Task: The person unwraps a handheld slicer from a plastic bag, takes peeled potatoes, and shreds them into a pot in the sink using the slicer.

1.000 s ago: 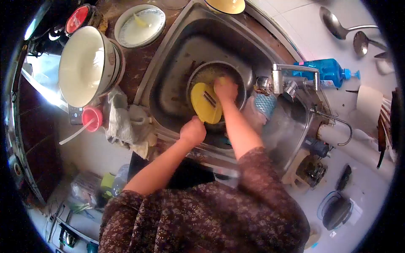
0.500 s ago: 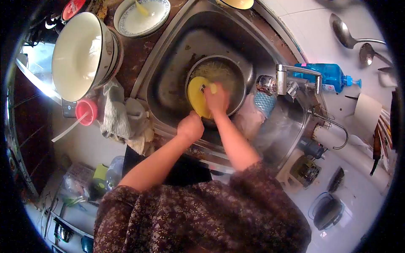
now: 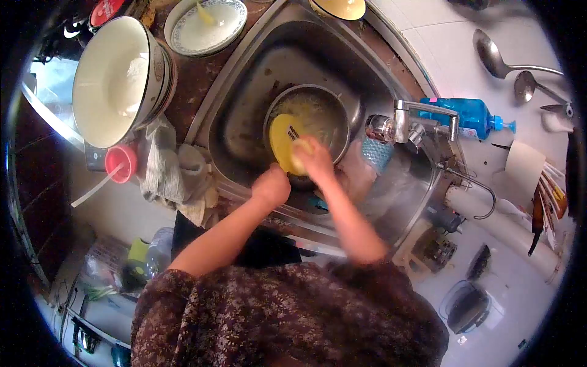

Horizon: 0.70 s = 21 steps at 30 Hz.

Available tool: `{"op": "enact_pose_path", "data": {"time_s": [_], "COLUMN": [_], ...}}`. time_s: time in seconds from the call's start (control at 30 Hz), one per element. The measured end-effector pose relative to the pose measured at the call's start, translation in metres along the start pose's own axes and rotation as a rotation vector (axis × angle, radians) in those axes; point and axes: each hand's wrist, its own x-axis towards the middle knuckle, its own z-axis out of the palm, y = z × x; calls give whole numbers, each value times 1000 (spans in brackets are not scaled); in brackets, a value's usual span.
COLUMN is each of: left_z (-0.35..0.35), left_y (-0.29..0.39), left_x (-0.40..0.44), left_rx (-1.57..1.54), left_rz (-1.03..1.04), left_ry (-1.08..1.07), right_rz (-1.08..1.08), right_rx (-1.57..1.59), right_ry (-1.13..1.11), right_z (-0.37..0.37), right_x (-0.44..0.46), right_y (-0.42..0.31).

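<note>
A yellow hand grater [image 3: 280, 136] with a dark slotted blade leans in a round metal basin [image 3: 342, 100] inside the sink. My left hand [image 3: 272, 185] is closed round the grater's lower end. My right hand [image 3: 315, 160] presses a pale yellow piece, which looks like a peeled potato [image 3: 298, 158], against the grater's face just below the blade. Pale shreds [image 3: 313, 105] lie in the basin, partly blurred.
The steel sink [image 3: 244, 92] surrounds the basin, with a faucet [image 3: 402, 121] at its right. Beyond the faucet lies a blue pump bottle [image 3: 458, 116]. Stacked bowls [image 3: 113, 82], a plate [image 3: 206, 27] and a grey cloth [image 3: 165, 162] sit at the left.
My right hand has slid down the grater with the potato, baring more of the blade. My left hand keeps its grip. The whole view has shifted slightly.
</note>
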Motion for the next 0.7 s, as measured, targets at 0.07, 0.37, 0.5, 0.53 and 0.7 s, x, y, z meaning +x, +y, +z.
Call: {"op": "enact_pose_path", "data": {"time_s": [0.07, 0.37, 0.5, 0.53, 0.7], "left_z": [-1, -4, -11, -8, -9], "left_y": [-2, 0, 8, 6, 7], "left_x": [3, -5, -9, -5, -5], "left_rx": [17, 51, 69, 64, 14], "left_rz": [5, 23, -28, -24, -49], "left_ry": [-11, -14, -45, -45, -40], "right_rz": [-155, 160, 129, 151, 0], "right_rx": [-69, -113, -217, -149, 147], "right_ry": [183, 286, 470, 416, 108], "right_z": [12, 33, 25, 20, -5], "right_x": [-19, 56, 72, 77, 41], "right_y": [-11, 1, 1, 6, 20]}}
